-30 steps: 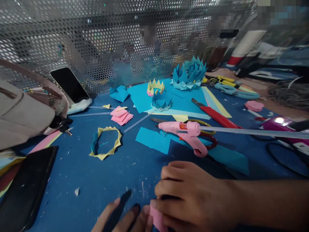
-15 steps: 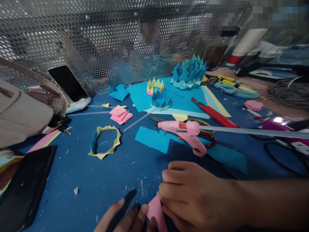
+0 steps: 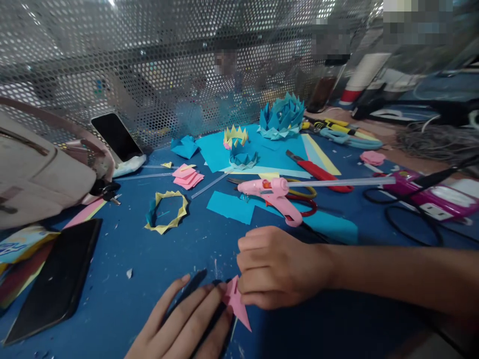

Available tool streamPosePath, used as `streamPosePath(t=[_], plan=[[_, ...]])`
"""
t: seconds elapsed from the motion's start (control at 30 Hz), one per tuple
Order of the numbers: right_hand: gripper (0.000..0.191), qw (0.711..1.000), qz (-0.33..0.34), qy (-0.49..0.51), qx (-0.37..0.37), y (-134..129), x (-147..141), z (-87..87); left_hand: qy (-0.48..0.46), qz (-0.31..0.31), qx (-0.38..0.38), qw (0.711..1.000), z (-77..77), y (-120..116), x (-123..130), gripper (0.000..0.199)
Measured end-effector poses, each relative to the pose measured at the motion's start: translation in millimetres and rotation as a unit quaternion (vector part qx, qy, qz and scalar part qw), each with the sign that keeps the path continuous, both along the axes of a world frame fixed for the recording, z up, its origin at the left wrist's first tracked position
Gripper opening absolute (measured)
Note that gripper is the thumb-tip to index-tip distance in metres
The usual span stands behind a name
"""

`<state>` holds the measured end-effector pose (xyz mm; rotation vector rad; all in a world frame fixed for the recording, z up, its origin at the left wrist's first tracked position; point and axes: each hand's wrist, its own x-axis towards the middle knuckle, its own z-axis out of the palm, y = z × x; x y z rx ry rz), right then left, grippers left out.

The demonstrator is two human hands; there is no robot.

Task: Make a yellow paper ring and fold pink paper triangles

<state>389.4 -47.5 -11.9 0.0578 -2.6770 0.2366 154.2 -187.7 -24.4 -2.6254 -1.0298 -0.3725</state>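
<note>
A small piece of folded pink paper (image 3: 237, 304) is between my two hands near the front of the blue table, its sharp tip toward me. My left hand (image 3: 187, 319) comes from the lower left, with long fingers slanting over the table. Its fingertips and thumb hold the paper's left edge, and the little finger stands apart. On the other side my right hand (image 3: 273, 267) is closed, with curled fingers gripping the paper's right edge; those fingertips are hidden. Beyond my hands lie a pink glue gun (image 3: 267, 192), a blue paper strip (image 3: 230, 207) and a yellow zigzag paper ring (image 3: 183, 212).
A stack of pink paper squares (image 3: 187, 177), red-handled pliers (image 3: 322, 174) and a blue paper flower (image 3: 282, 117) lie farther back. A black phone (image 3: 56, 279) and a pale bag (image 3: 45, 174) are at left. A purple power strip (image 3: 430, 194) with cables is at right, before a perforated metal panel (image 3: 168, 89).
Both hands and the pink paper appear higher in the picture, and more of the left hand shows. The paper's lower tip is now visible. The camera view has shifted.
</note>
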Motion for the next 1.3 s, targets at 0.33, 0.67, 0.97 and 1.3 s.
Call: streamPosePath(t=[0.33,0.67,0.97,1.3], plan=[[0.031,0.998,-0.004,-0.035,-0.059,5.7,-1.0,-3.1,0.017,-0.037,0.006,0.999,0.5,5.3,-1.7,0.039],[0.041,0.980,-0.042,-0.036,-0.191,0.0,-3.1,-6.7,-0.120,-0.015,-0.023,0.992,-13.9,3.8,8.1,0.032],[0.046,0.965,-0.065,-0.064,-0.248,-4.7,-5.3,-11.2,-0.108,-0.013,-0.104,0.989,2.2,1.8,8.7,0.034],[0.056,0.968,-0.070,-0.085,-0.225,-10.2,-4.6,-8.6,-0.102,0.048,-0.192,0.975,18.0,-2.6,12.8,0.036]])
